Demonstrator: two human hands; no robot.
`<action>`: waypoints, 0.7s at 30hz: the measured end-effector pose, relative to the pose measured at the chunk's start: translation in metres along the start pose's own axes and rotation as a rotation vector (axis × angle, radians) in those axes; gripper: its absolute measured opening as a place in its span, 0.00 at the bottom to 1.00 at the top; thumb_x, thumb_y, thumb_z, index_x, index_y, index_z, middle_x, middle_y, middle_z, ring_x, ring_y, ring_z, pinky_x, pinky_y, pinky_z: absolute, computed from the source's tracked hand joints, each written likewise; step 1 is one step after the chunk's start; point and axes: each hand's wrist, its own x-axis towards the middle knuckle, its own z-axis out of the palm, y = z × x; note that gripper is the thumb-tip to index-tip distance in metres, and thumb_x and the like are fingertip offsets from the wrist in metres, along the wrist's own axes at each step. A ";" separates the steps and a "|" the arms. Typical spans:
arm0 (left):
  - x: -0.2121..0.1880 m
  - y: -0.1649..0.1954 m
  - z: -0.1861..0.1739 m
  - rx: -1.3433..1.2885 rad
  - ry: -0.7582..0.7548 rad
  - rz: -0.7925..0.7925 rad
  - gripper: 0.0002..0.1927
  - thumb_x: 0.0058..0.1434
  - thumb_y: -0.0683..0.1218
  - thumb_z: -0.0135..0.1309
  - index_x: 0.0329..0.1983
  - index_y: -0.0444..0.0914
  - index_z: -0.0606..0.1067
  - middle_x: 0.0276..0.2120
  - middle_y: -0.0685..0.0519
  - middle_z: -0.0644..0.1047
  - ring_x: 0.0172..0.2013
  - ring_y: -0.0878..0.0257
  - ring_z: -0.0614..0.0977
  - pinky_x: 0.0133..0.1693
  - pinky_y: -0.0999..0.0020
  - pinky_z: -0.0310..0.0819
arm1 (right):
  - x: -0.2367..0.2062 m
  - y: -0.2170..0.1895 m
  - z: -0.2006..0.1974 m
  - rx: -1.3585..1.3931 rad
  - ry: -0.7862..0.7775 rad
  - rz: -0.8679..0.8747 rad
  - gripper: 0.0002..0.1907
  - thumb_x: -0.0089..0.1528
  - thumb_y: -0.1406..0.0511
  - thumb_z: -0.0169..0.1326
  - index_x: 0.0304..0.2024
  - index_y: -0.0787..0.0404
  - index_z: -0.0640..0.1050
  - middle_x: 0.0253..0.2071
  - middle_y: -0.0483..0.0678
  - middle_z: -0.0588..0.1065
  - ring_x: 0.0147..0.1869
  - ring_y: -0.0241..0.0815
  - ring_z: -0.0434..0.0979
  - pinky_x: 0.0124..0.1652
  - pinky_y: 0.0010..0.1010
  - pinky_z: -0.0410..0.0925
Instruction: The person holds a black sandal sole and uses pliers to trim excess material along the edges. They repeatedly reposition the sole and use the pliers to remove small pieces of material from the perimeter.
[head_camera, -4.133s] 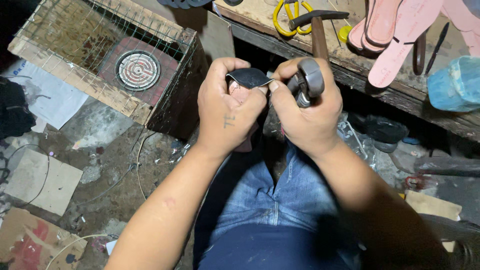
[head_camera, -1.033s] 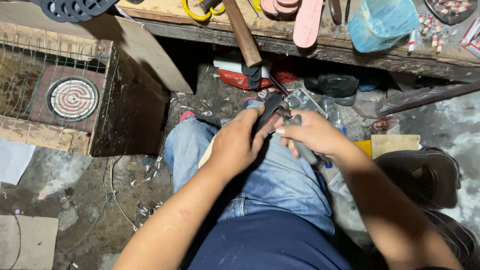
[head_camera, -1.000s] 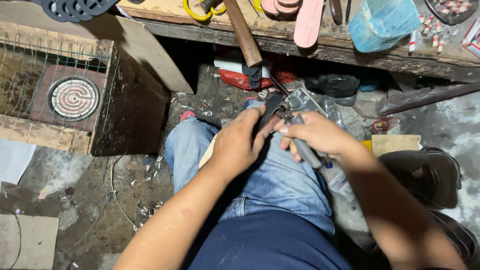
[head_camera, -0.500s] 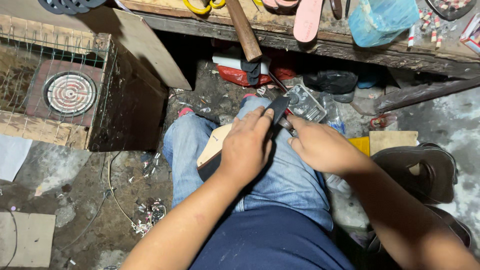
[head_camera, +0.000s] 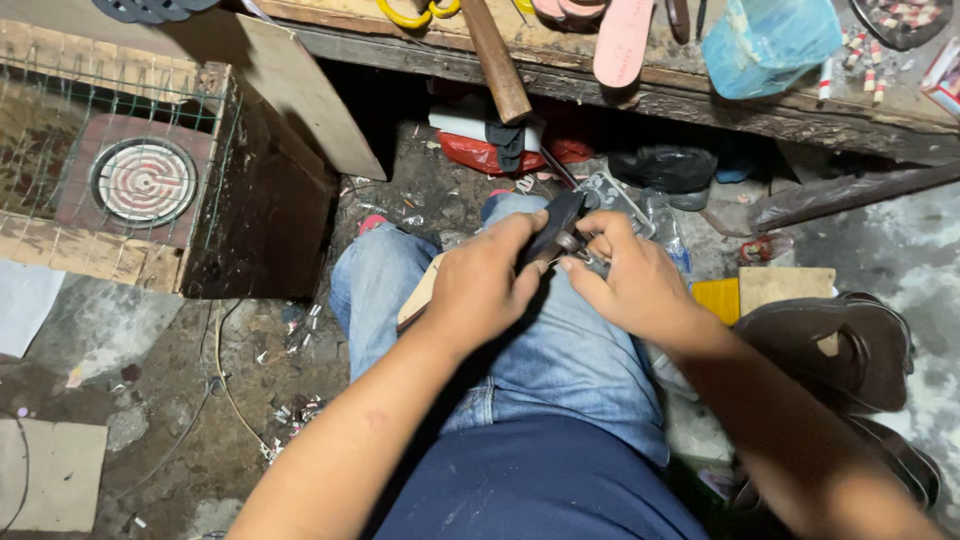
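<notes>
- The left hand (head_camera: 480, 290) has its grip closed over a dark, flat piece of leather-like material (head_camera: 548, 228), pressing it down on a pale board (head_camera: 418, 296) that lies across the person's lap in blue jeans (head_camera: 560, 360).
- The right hand (head_camera: 630, 285) pinches the near end of the same dark piece; its fingers are closed on something small and metallic there, too hidden to name for sure.
- The dark piece sits over the knees, just below the front edge of the wooden surface (head_camera: 640, 90), with its far tip pointing toward that edge.
- Risk, as a judgement: the two hands work very close together, so a slip of whatever small tool the right hand holds could nick the left thumb.
- Risk: the board rests only on the thighs; a shift of a leg could tip it and let the piece slide onto the littered floor (head_camera: 270, 400).
- Risk: the wooden hammer handle (head_camera: 495, 60) overhangs the front edge of the surface above the knees and could be knocked down.
- Count: one dark piece, one board, one hammer handle, two hands.
- Also one pink sole shape (head_camera: 622, 45) clearly seen, one blue plastic bag (head_camera: 780, 40), one round coil heater (head_camera: 143, 182) in a wire-covered crate, one brown shoe (head_camera: 850, 340) by the right arm.
</notes>
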 end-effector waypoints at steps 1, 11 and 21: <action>0.005 -0.002 -0.006 -0.032 -0.044 -0.092 0.23 0.61 0.49 0.58 0.59 0.40 0.72 0.49 0.45 0.80 0.43 0.48 0.83 0.46 0.55 0.77 | 0.004 0.006 0.011 0.057 0.065 -0.028 0.25 0.59 0.58 0.62 0.50 0.65 0.68 0.32 0.56 0.79 0.35 0.55 0.82 0.35 0.42 0.72; 0.000 -0.016 0.001 0.086 0.089 0.253 0.32 0.55 0.48 0.61 0.63 0.33 0.68 0.58 0.39 0.75 0.52 0.42 0.79 0.49 0.53 0.76 | 0.032 0.037 0.017 0.251 -0.370 0.259 0.17 0.59 0.55 0.61 0.37 0.62 0.78 0.27 0.53 0.78 0.27 0.47 0.77 0.31 0.38 0.70; -0.001 -0.021 0.009 0.068 0.060 0.144 0.27 0.61 0.44 0.59 0.64 0.37 0.70 0.60 0.45 0.75 0.54 0.45 0.80 0.52 0.56 0.77 | 0.021 0.000 -0.005 -0.309 -0.358 0.035 0.23 0.60 0.59 0.55 0.52 0.69 0.70 0.39 0.67 0.78 0.49 0.69 0.77 0.49 0.55 0.68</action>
